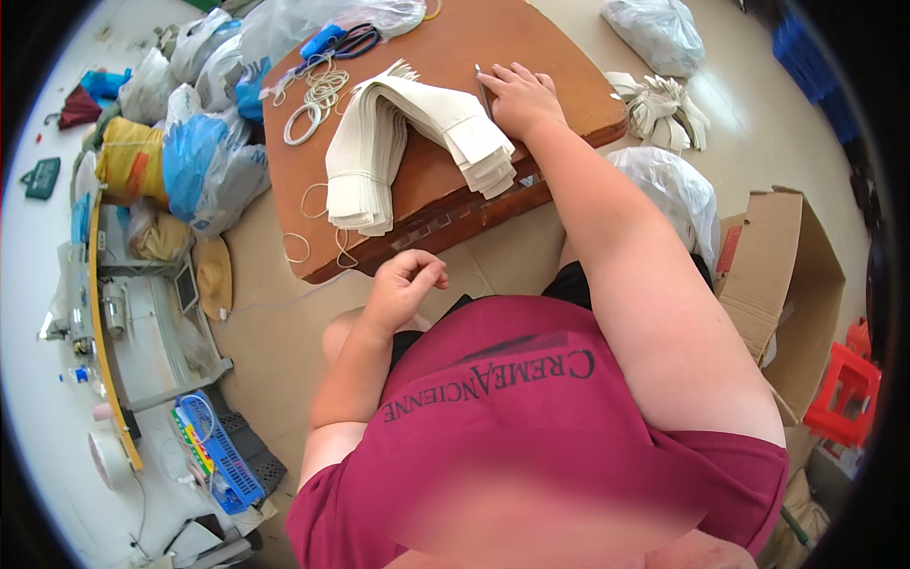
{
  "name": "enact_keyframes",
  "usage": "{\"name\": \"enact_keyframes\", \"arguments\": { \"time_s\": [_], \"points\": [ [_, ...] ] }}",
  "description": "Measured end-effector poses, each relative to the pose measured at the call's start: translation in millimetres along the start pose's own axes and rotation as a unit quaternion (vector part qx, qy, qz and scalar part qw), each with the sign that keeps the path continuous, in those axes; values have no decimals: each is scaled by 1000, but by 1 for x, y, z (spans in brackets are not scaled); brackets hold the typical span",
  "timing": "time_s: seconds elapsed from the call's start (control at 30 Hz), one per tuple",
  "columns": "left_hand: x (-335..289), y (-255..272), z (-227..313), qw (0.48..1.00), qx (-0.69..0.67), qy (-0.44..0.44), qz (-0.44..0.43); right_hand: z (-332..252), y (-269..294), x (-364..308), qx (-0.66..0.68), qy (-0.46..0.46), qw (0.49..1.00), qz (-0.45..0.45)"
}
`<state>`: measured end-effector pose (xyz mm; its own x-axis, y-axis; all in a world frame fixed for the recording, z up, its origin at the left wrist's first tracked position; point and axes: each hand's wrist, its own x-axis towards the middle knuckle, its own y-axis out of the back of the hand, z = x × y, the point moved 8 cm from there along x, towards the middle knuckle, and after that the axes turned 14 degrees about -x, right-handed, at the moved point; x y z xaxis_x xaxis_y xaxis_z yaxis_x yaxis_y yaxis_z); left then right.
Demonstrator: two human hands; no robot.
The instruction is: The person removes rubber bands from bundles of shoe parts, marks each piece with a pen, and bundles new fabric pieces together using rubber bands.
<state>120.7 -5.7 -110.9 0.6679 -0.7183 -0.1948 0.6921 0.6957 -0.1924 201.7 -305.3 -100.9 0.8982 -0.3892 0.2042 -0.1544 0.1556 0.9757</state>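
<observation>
My right hand lies palm down on the brown wooden table, its fingers stretched out. A slim dark object, pen-like in shape, lies along its left side, touching or almost touching the thumb. To the left of that hand, a thick stack of off-white strips stands bent into an arch on the tabletop. Thin bands go round both ends of the stack. My left hand hovers over my lap near the table's front edge, fingers curled in and nothing visible in them.
Dark-handled scissors, loose cream bands and a white ring lie on the table. Filled plastic bags crowd the left. At right are a bundle of white strips, an open cardboard box and a red stool.
</observation>
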Motion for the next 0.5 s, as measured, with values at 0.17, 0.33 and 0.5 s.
{"name": "enact_keyframes", "arguments": {
  "time_s": [0.17, 0.33, 0.5],
  "points": [
    [-21, 12, 64, 857, 341, -366, 122, 2, 1, 1, -3, -6, 1000, -9],
    [-38, 62, 69, 758, 466, -360, 281, 9, -5, 9, 56, -27, 998, 17],
    [-38, 101, 45, 754, 536, -189, 330, 10, -15, 12, 43, -16, 998, 49]
  ]
}}
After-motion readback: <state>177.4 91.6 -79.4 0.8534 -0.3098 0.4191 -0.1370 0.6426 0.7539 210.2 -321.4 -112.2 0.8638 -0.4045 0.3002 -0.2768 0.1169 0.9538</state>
